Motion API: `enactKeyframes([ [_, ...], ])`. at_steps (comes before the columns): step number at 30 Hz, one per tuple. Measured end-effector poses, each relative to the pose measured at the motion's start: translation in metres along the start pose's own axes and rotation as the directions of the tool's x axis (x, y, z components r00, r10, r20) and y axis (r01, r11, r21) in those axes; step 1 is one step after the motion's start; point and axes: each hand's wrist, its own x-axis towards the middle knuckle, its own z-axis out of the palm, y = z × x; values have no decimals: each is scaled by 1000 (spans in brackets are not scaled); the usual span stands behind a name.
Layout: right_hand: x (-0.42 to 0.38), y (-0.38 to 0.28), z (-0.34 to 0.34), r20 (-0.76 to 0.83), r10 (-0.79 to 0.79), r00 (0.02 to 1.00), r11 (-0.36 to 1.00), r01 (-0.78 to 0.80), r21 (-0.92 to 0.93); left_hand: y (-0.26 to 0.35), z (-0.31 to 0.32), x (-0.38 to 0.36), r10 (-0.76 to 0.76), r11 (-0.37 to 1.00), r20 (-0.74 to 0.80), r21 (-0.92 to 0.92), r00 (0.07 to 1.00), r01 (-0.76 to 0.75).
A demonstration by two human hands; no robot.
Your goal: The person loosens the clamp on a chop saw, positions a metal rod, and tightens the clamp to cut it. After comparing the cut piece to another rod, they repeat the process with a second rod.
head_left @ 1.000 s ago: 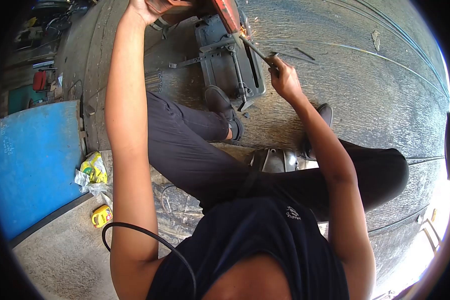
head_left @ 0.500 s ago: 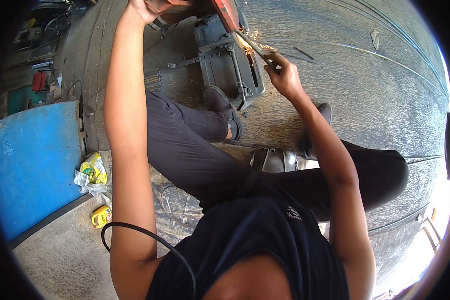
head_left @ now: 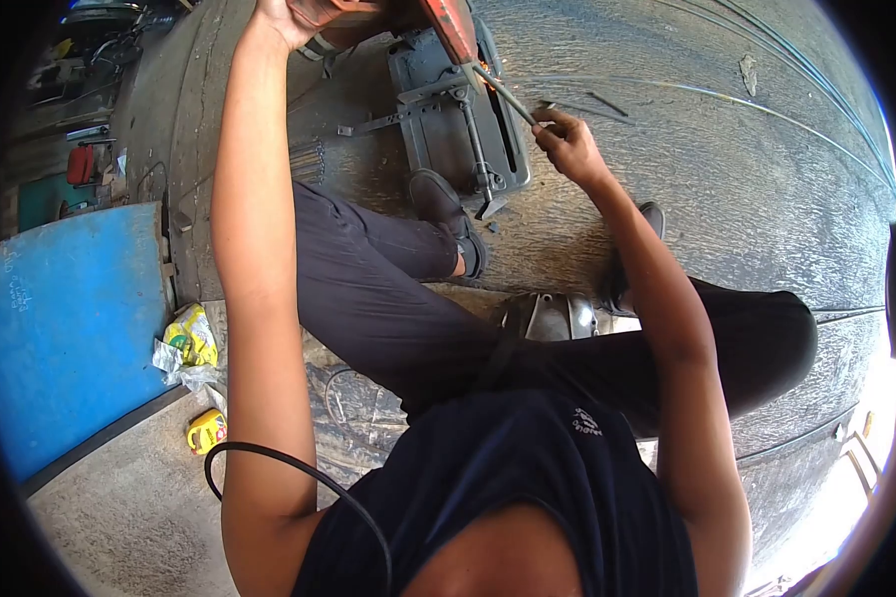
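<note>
At the top edge, my left hand [head_left: 291,18] is closed on the reddish upper part of a cut-off saw [head_left: 450,35]; the frame cuts off some of its fingers. The saw's grey metal base [head_left: 448,149], with its clamp screw [head_left: 475,144], rests on the floor between my feet. My right hand [head_left: 570,149] grips the near end of a thin metal rod [head_left: 508,95]. The rod's far end reaches the lower tip of the saw's red guard, where a small orange glow shows. The cutting disc is mostly hidden.
Short cut rod pieces [head_left: 607,104] lie right of the saw. Long thin rods [head_left: 786,55] stretch across the floor at upper right. A blue panel [head_left: 80,328], a yellow bag [head_left: 191,336] and a yellow container [head_left: 207,432] are at left. A dark metal housing [head_left: 548,318] sits between my legs.
The spray of sparks at the rod's far end has died down to a faint glow. My right hand has shifted very slightly; my left hand stays on the saw.
</note>
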Motion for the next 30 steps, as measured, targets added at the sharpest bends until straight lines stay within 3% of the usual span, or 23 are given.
enactKeyframes([
  [1,-1,0,-2,0,4,1000,1000,-4,0,1,0,1,-1,1000,-18,-5,1000,1],
  [3,-3,-5,-10,192,109,975,934,-167,317,2,2,0,-7,1000,-33,-13,999,6],
  [6,-6,-12,-18,296,133,946,836,-267,479,2,3,-1,-4,1000,0,-18,1000,4],
  [8,-3,-13,-20,338,138,931,831,-294,473,2,-1,3,-40,999,14,-21,999,40],
  [11,-3,-15,-12,145,132,981,920,-176,351,0,-2,4,-27,1000,-55,-10,998,27],
  [15,2,-2,-9,107,157,982,974,-172,145,1,1,-1,-13,1000,-31,-11,999,12],
  [18,-2,-7,-7,170,157,973,961,-190,201,2,2,-1,-14,1000,-42,-13,999,13],
  [22,-8,-16,-18,372,218,902,853,-362,377,4,5,-2,2,1000,118,-9,993,-1],
  [24,-4,-10,-20,363,195,911,854,-339,394,3,5,-3,8,1000,27,7,1000,-9],
  [30,-5,-10,-11,230,176,957,830,-270,488,0,1,0,23,1000,-13,2,1000,-23],
])
